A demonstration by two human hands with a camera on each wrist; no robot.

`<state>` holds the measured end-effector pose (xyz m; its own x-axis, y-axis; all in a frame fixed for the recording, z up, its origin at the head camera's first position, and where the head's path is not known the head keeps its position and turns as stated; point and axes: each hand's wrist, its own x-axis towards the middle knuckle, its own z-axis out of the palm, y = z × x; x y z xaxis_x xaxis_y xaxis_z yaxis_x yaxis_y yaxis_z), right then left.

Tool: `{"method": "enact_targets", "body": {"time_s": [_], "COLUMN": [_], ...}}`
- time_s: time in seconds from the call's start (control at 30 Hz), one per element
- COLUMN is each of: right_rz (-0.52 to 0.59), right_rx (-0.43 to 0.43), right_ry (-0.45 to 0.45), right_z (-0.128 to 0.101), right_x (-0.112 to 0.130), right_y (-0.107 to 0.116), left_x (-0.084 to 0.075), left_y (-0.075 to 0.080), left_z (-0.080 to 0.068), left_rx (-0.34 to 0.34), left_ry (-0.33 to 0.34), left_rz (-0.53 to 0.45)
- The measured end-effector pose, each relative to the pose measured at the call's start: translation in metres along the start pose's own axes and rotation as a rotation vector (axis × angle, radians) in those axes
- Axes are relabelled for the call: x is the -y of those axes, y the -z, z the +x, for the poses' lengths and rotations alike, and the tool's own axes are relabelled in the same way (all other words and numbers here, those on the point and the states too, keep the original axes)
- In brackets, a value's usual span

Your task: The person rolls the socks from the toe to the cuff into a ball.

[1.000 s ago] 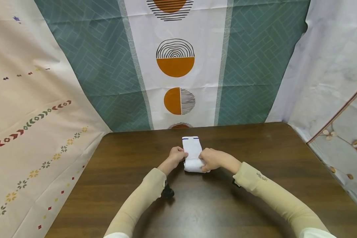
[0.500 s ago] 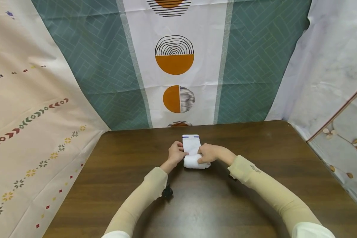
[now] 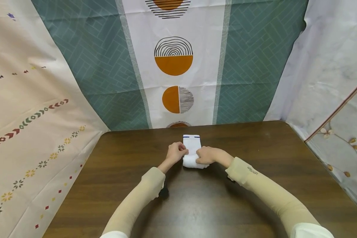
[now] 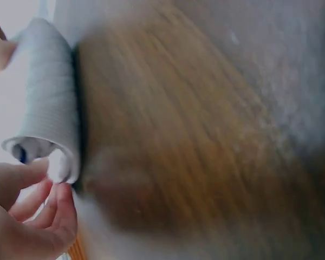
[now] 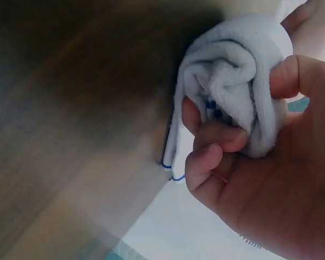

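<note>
Sock (image 3: 192,152) lies mid-worktop (image 3: 256,145), long axis running straight away from the person: rolled end near, flat cuff end with the blue stripe far, toward the backdrop (image 3: 174,66). The roll's own axis runs crosswise, left to right, so both hands sit at its two open ends. Left hand (image 3: 176,152) is on the roll's left end, fingers curled and pinching the edge of the fabric; left wrist view shows the fingertips (image 4: 54,197) at the roll's mouth (image 4: 35,149). Right hand (image 3: 206,155) grips the right end, thumb over the top and fingers tucked into the folds; right wrist view has the bundle (image 5: 233,81) bunched in that hand (image 5: 260,179), with the flat blue-edged layer on the worktop just beyond. Both hands are equally near, one per end, touching the roll. The unrolled length lies ahead of the hands, away from the body, so any further rolling looks to run forward along that axis. Remaining flat part looks short.
</note>
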<state>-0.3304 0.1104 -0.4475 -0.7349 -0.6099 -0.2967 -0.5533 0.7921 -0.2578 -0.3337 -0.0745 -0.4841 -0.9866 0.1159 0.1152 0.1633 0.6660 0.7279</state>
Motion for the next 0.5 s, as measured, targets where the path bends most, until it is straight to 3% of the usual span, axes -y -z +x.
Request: {"method": "enact_targets", "body": {"time_s": [0.17, 0.37, 0.43, 0.5], "right_rz": [0.007, 0.014, 0.018, 0.022], "right_rx": [0.072, 0.128, 0.135, 0.12], "right_ry": [-0.06, -0.096, -0.096, -0.077], "right_z": [0.008, 0.016, 0.018, 0.02], "right_x": [0.002, 0.004, 0.004, 0.002], "right_y": [0.006, 0.012, 0.012, 0.011], "left_x": [-0.011, -0.028, -0.031, -0.033], "left_y": [0.009, 0.018, 0.017, 0.013], "left_z": [-0.008, -0.026, -0.032, -0.036], "left_rx": [0.131, 0.505, 0.557, 0.568], "left_ry": [-0.162, -0.27, -0.277, -0.278], "left_rz": [0.068, 0.274, 0.373, 0.483]}}
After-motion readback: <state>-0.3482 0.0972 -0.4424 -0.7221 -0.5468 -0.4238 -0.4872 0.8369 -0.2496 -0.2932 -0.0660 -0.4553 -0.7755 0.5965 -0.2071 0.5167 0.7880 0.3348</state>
